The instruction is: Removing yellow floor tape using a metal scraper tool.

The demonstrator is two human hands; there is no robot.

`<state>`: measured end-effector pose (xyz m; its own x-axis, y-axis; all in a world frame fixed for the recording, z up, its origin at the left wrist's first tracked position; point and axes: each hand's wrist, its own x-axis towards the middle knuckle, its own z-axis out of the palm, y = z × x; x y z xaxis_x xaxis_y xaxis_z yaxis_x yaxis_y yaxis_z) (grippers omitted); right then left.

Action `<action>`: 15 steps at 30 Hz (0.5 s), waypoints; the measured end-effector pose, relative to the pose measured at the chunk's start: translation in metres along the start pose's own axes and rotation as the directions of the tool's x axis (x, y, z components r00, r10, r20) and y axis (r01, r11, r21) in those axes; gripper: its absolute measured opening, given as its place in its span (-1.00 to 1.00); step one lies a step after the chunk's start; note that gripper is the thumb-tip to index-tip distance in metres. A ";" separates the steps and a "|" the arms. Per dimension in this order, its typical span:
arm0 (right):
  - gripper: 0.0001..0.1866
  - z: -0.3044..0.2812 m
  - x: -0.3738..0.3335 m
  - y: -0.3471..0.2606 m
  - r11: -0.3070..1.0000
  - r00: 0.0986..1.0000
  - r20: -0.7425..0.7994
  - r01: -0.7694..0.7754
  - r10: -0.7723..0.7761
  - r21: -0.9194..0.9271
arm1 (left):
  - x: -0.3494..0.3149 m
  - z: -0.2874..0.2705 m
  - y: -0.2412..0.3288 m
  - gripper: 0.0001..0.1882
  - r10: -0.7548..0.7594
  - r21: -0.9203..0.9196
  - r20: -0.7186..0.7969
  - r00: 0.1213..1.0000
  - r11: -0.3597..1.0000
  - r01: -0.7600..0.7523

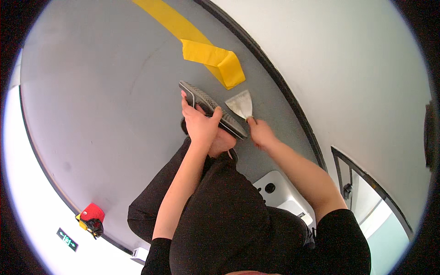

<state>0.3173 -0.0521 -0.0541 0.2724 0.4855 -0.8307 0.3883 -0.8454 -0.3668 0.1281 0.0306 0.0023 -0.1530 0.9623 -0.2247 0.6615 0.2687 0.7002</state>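
Observation:
My left hand (pixel 200 124) grips a dark slip-on shoe (pixel 211 109), thumb along one side and fingers around the other. The shoe's grey patterned sole is turned up and to the right, and a bare heel (pixel 223 141) shows behind it. Closed around the handle of a putty knife, my right hand (pixel 262 134) sits just right of the shoe. The putty knife's wide pale blade (pixel 241 104) points away from me, close beside the sole; whether they touch I cannot tell. Most of its handle is hidden in my fingers.
Yellow tape (pixel 174 23) runs along the grey floor (pixel 105 91), its near end folded over itself. A black baseboard (pixel 275 68) edges the white wall at right. By my right leg stands a white plastic piece (pixel 274 178). A red and yellow item (pixel 93 213) lies far left.

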 end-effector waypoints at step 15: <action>-0.40 -0.017 -0.017 -0.066 0.982 0.993 0.036 -0.120 0.116 0.142 | 0.000 -0.007 -0.001 0.10 -0.025 0.003 -0.002 1.000 1.000 0.025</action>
<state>0.3021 -0.0006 -0.0084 0.2838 0.3754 -0.8824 0.2234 -0.9208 -0.3198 0.1229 0.0308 0.0063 -0.1707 0.9555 -0.2406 0.6598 0.2922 0.6923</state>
